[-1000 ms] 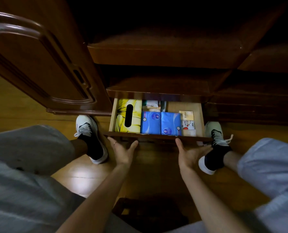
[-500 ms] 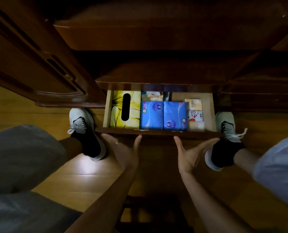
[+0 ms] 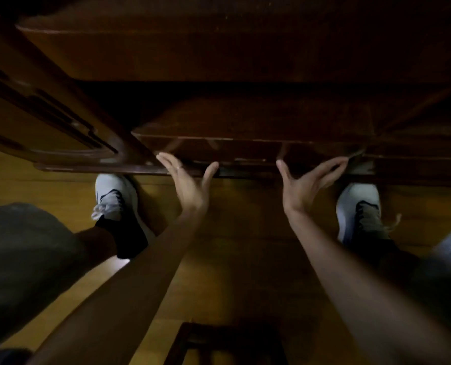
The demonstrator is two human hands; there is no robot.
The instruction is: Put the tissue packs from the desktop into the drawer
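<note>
The dark wooden drawer [image 3: 245, 151] is pushed in under the desk, and only its front panel shows. The tissue packs are hidden inside it. My left hand [image 3: 190, 184] has its fingers spread, with the fingertips against the lower left part of the drawer front. My right hand [image 3: 307, 181] is spread the same way, fingertips on the lower right part of the front. Neither hand holds anything.
An open cabinet door [image 3: 50, 119] angles out at the left. The desk edge [image 3: 219, 48] overhangs above. My two feet in white shoes [image 3: 116, 196] [image 3: 357, 204] rest on the wooden floor [image 3: 245, 246]. A dark stool [image 3: 227, 343] sits below, between my arms.
The drawer has slid shut, hiding the yellow tissue box and blue packs. Both hands moved forward with the drawer front. The view has come closer to the desk.
</note>
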